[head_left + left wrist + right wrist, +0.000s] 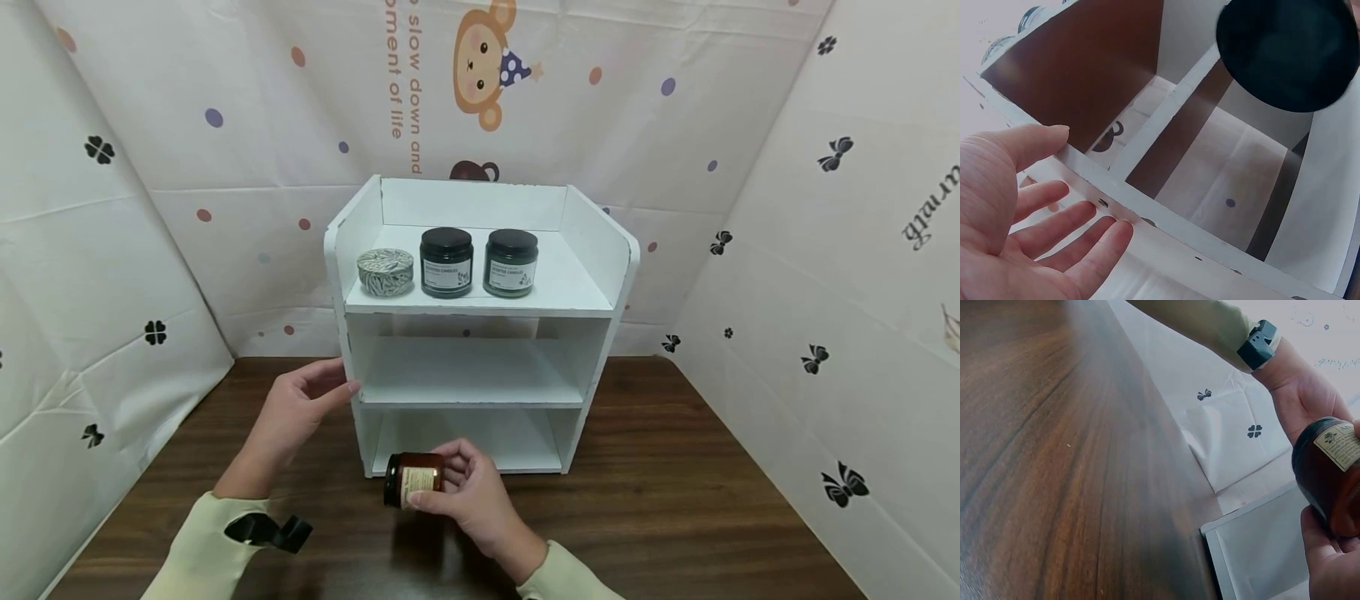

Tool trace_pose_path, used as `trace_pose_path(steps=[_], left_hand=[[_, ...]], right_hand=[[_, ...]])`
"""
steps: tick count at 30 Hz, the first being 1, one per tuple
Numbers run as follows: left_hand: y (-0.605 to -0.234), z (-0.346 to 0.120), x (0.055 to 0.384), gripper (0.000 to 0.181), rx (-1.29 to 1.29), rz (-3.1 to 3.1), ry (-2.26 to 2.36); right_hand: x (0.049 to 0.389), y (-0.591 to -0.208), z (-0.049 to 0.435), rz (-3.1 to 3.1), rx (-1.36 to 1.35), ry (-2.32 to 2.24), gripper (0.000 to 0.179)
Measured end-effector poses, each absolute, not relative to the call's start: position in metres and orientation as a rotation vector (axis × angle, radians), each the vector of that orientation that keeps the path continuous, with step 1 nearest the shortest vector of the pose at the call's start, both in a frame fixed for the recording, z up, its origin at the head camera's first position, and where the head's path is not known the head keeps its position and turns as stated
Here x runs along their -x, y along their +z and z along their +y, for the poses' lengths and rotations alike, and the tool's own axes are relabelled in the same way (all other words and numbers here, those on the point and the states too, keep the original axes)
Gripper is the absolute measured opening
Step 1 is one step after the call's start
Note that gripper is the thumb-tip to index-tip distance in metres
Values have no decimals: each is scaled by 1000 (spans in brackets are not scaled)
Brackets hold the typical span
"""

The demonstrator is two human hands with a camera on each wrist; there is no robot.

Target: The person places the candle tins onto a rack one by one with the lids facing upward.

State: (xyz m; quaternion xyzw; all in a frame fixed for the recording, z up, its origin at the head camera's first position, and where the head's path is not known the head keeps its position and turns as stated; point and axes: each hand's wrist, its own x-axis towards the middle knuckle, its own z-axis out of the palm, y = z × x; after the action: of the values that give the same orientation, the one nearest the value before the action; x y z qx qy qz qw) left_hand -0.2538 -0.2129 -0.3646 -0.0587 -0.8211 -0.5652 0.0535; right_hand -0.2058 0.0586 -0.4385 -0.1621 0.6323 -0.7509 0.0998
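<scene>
My right hand [476, 496] grips an amber candle jar [422, 477] with a black lid and a cream label. The jar lies tipped on its side in the hand, lid towards the left, in front of the lowest compartment of a white shelf unit [471, 310]. In the left wrist view its round black lid [1288, 53] looms large at the upper right. My left hand [300, 408] is at the unit's left side, fingers loosely extended along the outer face, thumb at the front edge. The right wrist view shows the amber jar close up, part of its label in sight.
On the top shelf stand a round patterned tin [386, 272] and two dark scented-candle jars, a left one [447, 262] and a right one [511, 263]. The unit rests on a dark wooden table [660, 467]. Printed white cloth [247, 167] hangs behind and at both sides.
</scene>
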Motion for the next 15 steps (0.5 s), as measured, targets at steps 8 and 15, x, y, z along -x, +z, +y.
trace_pose_path(steps=[8,15], left_hand=[[-365,-213,255,63,170,-2499,-1700],[-364,-212,254,64,158,-2502,-1710]], right_hand=[[209,-440,59,1810,408,-2262,49],[210,-440,60,1777,412,-2276,48]])
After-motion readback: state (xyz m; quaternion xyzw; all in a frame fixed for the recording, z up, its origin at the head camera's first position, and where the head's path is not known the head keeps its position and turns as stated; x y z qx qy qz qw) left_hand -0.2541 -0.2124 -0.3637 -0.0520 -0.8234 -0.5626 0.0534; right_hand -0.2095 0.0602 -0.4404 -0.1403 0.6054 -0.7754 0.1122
